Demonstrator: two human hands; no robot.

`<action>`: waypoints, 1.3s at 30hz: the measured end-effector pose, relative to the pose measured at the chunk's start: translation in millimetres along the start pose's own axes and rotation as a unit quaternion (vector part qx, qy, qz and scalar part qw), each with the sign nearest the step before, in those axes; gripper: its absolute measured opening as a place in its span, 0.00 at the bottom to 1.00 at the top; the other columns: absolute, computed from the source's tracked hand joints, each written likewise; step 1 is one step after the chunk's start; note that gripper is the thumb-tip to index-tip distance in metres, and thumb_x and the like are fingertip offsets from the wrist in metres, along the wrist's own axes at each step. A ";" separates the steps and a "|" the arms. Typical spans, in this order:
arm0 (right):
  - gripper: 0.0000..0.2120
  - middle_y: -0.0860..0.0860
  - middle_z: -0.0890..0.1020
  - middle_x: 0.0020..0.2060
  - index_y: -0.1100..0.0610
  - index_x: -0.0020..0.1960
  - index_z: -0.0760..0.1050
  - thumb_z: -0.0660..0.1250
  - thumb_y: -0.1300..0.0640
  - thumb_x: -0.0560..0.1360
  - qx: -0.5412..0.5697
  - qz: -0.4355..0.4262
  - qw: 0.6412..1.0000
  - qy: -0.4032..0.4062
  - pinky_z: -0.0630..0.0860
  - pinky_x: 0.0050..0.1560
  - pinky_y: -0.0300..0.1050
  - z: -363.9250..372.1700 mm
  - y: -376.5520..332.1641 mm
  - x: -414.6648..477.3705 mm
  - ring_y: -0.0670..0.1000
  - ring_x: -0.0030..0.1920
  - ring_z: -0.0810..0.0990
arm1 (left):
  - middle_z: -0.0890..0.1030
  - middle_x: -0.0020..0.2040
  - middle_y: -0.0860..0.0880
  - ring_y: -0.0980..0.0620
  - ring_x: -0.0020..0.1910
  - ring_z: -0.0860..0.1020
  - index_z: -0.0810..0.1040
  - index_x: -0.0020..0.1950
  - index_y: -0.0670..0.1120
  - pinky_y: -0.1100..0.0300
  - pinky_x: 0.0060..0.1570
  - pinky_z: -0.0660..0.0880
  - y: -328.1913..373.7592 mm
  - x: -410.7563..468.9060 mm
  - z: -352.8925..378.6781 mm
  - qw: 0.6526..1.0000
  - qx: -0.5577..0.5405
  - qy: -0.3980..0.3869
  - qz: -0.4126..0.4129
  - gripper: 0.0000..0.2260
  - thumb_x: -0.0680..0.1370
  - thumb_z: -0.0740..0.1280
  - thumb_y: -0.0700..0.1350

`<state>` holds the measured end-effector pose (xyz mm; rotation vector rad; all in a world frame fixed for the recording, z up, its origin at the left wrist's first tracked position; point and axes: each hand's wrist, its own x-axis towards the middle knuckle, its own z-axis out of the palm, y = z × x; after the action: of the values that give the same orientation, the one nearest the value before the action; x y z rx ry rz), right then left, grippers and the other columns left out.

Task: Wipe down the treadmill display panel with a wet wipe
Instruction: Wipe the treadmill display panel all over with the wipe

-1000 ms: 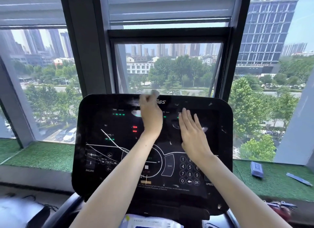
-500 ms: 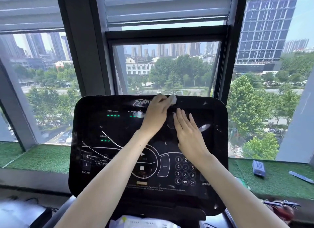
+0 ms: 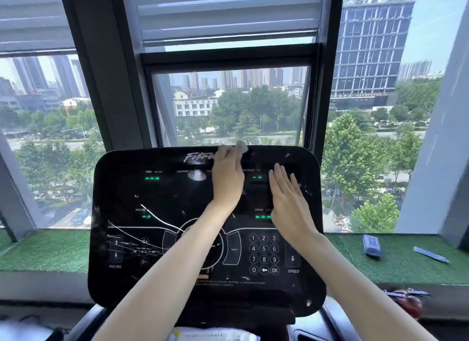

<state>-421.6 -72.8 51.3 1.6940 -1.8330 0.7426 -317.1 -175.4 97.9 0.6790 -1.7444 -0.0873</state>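
Left hand (image 3: 227, 179) gripping wet wipe (image 3: 241, 146) at display panel (image 3: 121, 193) top edge; right hand (image 3: 289, 203) resting flat, fingers straight, near right edge

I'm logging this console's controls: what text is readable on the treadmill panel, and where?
"Fitne": top of the display panel, the rest behind the left hand.
"TIME", "CALORIES", "DISTANCE": upper row.
"INCLINE": left side, twice.
"SPEED": right side, twice.
"1" to "9", "0", "OK": keypad.
Fine print along the bottom edge: too blurred to read.
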 end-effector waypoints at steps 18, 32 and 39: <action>0.41 0.62 0.56 0.74 0.67 0.73 0.55 0.63 0.75 0.61 0.000 -0.034 0.999 -0.028 0.49 0.72 0.52 -0.1 12.6 -1.1 0.56 0.74 0.50 | 0.72 0.46 0.46 0.54 0.45 0.69 0.78 0.58 0.41 0.65 0.47 0.68 5.3 3.6 21.5 0.981 -0.051 0.132 -0.132 0.11 0.79 0.60 0.35; 0.42 0.65 0.61 0.71 0.70 0.71 0.59 0.67 0.75 0.58 -0.001 -0.032 0.999 -0.036 0.52 0.71 0.55 1.5 12.5 -1.5 0.58 0.73 0.54 | 0.69 0.47 0.55 0.58 0.49 0.67 0.77 0.58 0.46 0.66 0.49 0.68 20.3 -8.5 27.0 0.986 -0.004 -0.128 0.109 0.10 0.81 0.58 0.41; 0.42 0.62 0.52 0.74 0.67 0.74 0.52 0.66 0.73 0.63 -0.020 -0.052 0.997 -0.057 0.45 0.73 0.50 -4.1 12.7 -1.3 0.58 0.75 0.49 | 0.69 0.46 0.52 0.54 0.47 0.70 0.76 0.58 0.45 0.64 0.42 0.69 22.3 10.2 20.4 0.999 0.031 -0.007 -0.028 0.11 0.80 0.58 0.37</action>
<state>-434.1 -68.2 52.8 1.8237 -1.8073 0.5735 -345.7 -167.8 109.7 0.7752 -1.7474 -0.0769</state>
